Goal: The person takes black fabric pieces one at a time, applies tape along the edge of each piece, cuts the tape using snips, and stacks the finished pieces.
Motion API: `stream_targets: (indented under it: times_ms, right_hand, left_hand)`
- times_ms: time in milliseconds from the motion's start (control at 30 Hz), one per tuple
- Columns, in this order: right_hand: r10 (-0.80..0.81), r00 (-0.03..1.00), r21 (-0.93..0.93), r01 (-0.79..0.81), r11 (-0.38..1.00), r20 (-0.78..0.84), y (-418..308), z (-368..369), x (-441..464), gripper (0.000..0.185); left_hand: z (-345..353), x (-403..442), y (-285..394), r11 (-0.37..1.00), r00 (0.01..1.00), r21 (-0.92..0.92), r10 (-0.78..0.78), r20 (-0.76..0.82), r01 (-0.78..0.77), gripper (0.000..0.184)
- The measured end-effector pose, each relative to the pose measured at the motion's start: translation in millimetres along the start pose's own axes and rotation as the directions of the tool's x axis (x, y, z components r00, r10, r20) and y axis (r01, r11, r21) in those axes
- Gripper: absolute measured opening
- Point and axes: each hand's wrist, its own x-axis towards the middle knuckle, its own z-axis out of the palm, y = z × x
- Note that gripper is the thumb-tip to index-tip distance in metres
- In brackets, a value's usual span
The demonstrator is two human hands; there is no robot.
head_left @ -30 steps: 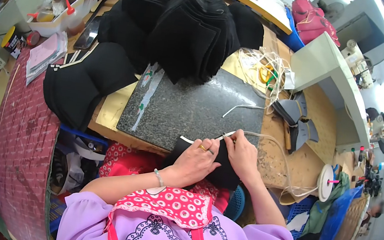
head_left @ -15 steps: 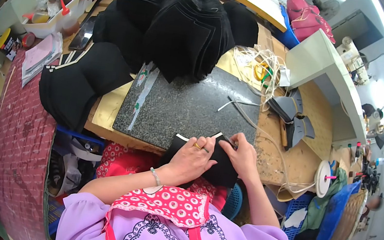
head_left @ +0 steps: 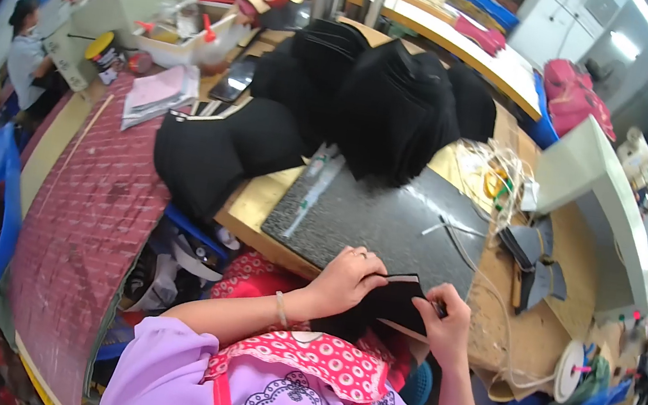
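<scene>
A black fabric piece [head_left: 391, 305] with a white strip along its top edge is held at the front edge of the dark stone slab [head_left: 355, 219]. My left hand [head_left: 347, 282] pinches its upper left part. On its right side my right hand [head_left: 447, 319] is closed, with a small dark object partly showing at the fingers. White cord [head_left: 453, 227] lies loose on the slab and runs to a white spool [head_left: 568, 370] at the right. Tall stacks of black pieces [head_left: 393, 109] stand behind the slab, and more black pieces [head_left: 202, 156] lie to the left.
A phone [head_left: 234, 79], papers [head_left: 160, 96] and a white tray with bottles [head_left: 175, 51] are at the left. Grey pieces [head_left: 538, 262] lie right of the slab, beside a pale upright shelf [head_left: 592, 182]. Another person [head_left: 27, 61] stands at the far left.
The view has swung left, bringing a person into sight. The black piece is now raised and folded open between my hands. The cord no longer runs to my right hand as it did earlier.
</scene>
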Motion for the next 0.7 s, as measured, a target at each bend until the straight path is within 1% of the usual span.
stream_targets:
  times_ms: [67,133,167,200,233,267,300,333,367,400,433,467,533,600,633,667,700]
  right_hand:
    - [-0.029,1.000,0.022,0.029,0.999,0.006,-3.7,-1.0,1.0,0.017]
    - [0.069,0.996,0.114,-0.063,0.991,-0.050,-4.7,-2.9,3.7,0.012]
    - [0.055,0.995,0.098,-0.047,0.994,-0.081,-0.5,-4.8,5.8,0.010]
    - [0.042,0.996,0.104,-0.034,0.994,-0.077,4.9,-7.1,7.0,0.010]
    - [0.058,0.992,0.078,-0.049,0.996,-0.114,11.0,-9.4,7.2,0.009]
    - [0.075,0.985,0.052,-0.067,0.996,-0.153,16.9,-10.8,7.2,0.009]
    - [0.067,0.983,0.054,-0.059,0.997,-0.170,22.4,-10.7,7.4,0.011]
    - [0.063,0.984,0.055,-0.054,0.997,-0.169,26.3,-10.4,8.8,0.011]
    - [0.074,0.982,0.037,-0.068,0.997,-0.177,29.7,-10.3,9.8,0.011]
    - [0.085,0.979,0.018,-0.083,0.996,-0.185,33.7,-9.6,10.7,0.012]
    - [0.083,0.979,0.017,-0.081,0.997,-0.187,40.4,-7.2,12.1,0.012]
    - [0.075,0.978,-0.009,-0.078,0.997,-0.196,48.3,-3.7,14.2,0.012]
    - [0.067,0.975,-0.037,-0.077,0.996,-0.212,57.5,0.8,13.3,0.012]
    - [0.022,0.975,-0.129,-0.052,0.990,-0.221,63.5,2.8,11.2,0.011]
    - [0.031,0.976,-0.126,-0.059,0.990,-0.216,66.9,2.3,8.8,0.011]
    - [0.048,0.972,-0.127,-0.078,0.989,-0.228,66.4,2.0,6.4,0.011]
    - [0.065,0.974,-0.129,-0.095,0.987,-0.217,63.7,1.8,5.7,0.011]
  left_hand:
    - [-26.2,-0.2,5.8,0.992,0.993,-0.098,-0.065,0.098,0.075,0.013]
    - [-56.1,-0.2,10.8,0.993,0.995,-0.071,-0.091,0.051,0.095,0.012]
    - [-73.5,0.7,13.7,0.991,0.993,-0.064,-0.115,0.017,0.116,0.011]
    - [-95.8,5.0,17.5,0.980,0.982,-0.060,-0.188,0.002,0.187,0.009]
    - [-120.6,10.6,21.5,0.963,0.963,-0.038,-0.268,-0.030,0.267,0.008]
    - [-144.5,16.3,15.3,0.931,0.934,-0.117,-0.353,-0.044,0.346,0.012]
    - [-172.4,25.8,9.7,0.937,0.935,-0.006,-0.350,-0.064,0.350,0.013]
    - [-196.6,33.2,-8.0,0.943,0.941,0.018,-0.329,-0.083,0.332,0.015]
    - [-219.0,41.8,-22.4,0.936,0.934,0.085,-0.329,-0.141,0.343,0.017]
    - [-241.6,49.9,-48.8,0.922,0.937,0.198,-0.300,-0.180,0.333,0.019]
    - [-261.1,56.7,-83.9,0.882,0.913,0.256,-0.347,-0.216,0.396,0.021]
    - [-271.4,59.0,-116.4,0.812,0.873,0.342,-0.380,-0.307,0.473,0.020]
    - [-270.1,54.5,-139.2,0.623,0.882,0.627,-0.288,-0.373,0.468,0.023]
    - [-251.2,45.6,-150.7,0.469,0.900,0.792,-0.011,-0.437,0.390,0.034]
    - [-241.5,44.9,-133.6,0.508,0.911,0.775,-0.048,-0.410,0.376,0.042]
    - [-229.2,41.4,-124.4,0.574,0.922,0.752,-0.016,-0.386,0.325,0.042]
    - [-216.5,34.6,-116.6,0.577,0.938,0.773,0.034,-0.344,0.263,0.045]
